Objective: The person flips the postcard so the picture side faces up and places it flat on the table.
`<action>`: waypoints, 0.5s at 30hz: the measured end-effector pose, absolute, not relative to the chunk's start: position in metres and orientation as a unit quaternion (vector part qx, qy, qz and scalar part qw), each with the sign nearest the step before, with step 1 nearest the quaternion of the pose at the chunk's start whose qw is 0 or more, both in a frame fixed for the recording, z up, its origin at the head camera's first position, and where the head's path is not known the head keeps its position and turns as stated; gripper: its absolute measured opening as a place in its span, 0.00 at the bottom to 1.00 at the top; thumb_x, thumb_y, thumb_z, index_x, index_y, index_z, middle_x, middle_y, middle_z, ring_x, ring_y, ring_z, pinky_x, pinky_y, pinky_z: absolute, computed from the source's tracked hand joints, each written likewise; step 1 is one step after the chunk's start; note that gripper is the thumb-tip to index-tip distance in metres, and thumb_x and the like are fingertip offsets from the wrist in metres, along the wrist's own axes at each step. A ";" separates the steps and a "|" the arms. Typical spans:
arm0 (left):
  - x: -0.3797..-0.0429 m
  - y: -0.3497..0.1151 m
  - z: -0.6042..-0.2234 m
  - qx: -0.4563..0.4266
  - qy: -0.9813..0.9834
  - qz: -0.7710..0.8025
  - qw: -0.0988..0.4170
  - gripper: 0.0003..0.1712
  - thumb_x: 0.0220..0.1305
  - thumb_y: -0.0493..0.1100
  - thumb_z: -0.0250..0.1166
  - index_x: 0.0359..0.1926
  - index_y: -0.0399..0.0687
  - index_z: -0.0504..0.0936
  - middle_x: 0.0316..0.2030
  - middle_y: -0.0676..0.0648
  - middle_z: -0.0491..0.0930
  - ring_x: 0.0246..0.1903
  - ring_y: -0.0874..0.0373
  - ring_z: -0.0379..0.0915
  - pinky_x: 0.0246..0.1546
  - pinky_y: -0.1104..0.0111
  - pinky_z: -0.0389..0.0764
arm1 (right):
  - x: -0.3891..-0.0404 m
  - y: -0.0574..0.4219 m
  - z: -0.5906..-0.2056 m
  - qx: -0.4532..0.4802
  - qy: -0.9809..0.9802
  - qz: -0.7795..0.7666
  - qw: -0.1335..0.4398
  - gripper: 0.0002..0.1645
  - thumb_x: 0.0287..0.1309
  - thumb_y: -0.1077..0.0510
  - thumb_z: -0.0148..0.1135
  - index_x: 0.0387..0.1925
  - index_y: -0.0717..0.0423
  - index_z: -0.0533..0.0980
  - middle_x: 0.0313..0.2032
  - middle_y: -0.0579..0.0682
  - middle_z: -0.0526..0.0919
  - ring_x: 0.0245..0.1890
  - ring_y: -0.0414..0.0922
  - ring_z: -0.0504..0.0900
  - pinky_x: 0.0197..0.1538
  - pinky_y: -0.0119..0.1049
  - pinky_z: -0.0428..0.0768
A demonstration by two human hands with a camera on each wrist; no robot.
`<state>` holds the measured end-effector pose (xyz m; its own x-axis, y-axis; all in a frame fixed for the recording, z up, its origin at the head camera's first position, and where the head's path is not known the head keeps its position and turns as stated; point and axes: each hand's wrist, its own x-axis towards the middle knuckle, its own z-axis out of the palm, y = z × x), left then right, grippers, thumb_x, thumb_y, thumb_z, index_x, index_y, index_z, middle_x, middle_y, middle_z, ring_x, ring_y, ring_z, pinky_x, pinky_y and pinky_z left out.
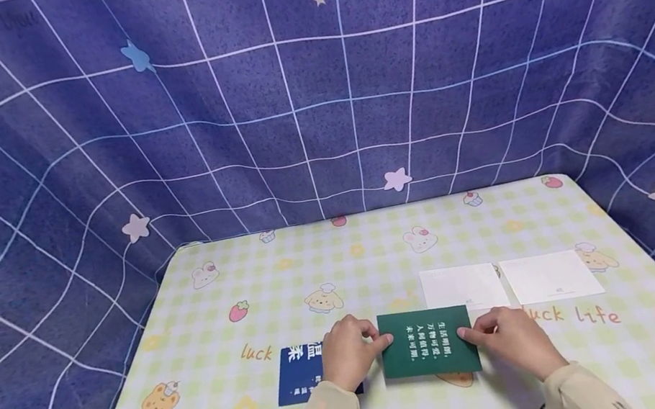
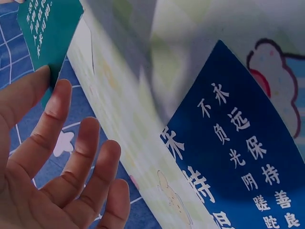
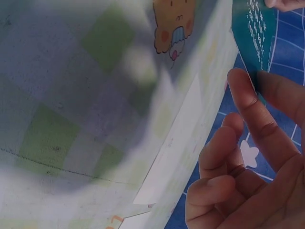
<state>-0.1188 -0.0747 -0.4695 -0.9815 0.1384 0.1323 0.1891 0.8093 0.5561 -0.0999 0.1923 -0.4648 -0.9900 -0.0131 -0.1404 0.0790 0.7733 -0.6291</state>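
Note:
A green card with white printed characters is held above the table, its long side running left to right. My left hand pinches its left edge between thumb and index finger; in the left wrist view the other fingers spread loosely. At the opposite edge my right hand pinches the card the same way, and the right wrist view shows that thumb and index finger on it. Beneath my left hand lies a blue card with white characters, partly hidden in the head view.
Two white cards, a left one and a right one, lie side by side behind my right hand. The table wears a green checked cloth with cartoon prints. A blue gridded curtain surrounds its back and sides.

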 end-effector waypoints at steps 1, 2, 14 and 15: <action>-0.119 -0.075 -0.470 -0.086 -0.951 -0.293 0.044 0.21 0.55 0.51 0.78 0.15 0.58 0.76 0.28 0.51 0.79 0.29 0.58 0.72 0.36 0.58 0.73 | -0.100 0.192 -0.465 0.019 0.940 -0.334 0.071 0.15 0.60 0.42 0.71 0.22 0.45 0.85 0.35 0.46 0.84 0.31 0.43 0.75 0.35 0.40 0.72; -0.118 -0.075 -0.470 -0.086 -0.952 -0.291 0.047 0.21 0.55 0.51 0.78 0.15 0.58 0.76 0.28 0.51 0.79 0.29 0.58 0.72 0.36 0.58 0.73 | -0.100 0.191 -0.465 0.021 0.940 -0.333 0.073 0.16 0.60 0.42 0.71 0.23 0.45 0.85 0.35 0.46 0.84 0.31 0.43 0.75 0.35 0.40 0.72; -0.118 -0.075 -0.474 -0.072 -0.963 -0.254 0.046 0.23 0.53 0.52 0.79 0.13 0.57 0.75 0.23 0.56 0.72 0.26 0.59 0.66 0.33 0.59 0.71 | -0.100 0.185 -0.473 0.024 0.941 -0.327 0.088 0.14 0.60 0.43 0.71 0.25 0.46 0.85 0.34 0.46 0.82 0.30 0.43 0.73 0.34 0.39 0.71; -0.117 -0.075 -0.474 -0.069 -0.965 -0.250 0.044 0.23 0.53 0.53 0.79 0.13 0.57 0.75 0.23 0.56 0.71 0.26 0.58 0.66 0.33 0.59 0.71 | -0.100 0.185 -0.473 0.024 0.942 -0.324 0.088 0.15 0.60 0.43 0.70 0.25 0.45 0.85 0.34 0.46 0.82 0.30 0.43 0.73 0.34 0.40 0.71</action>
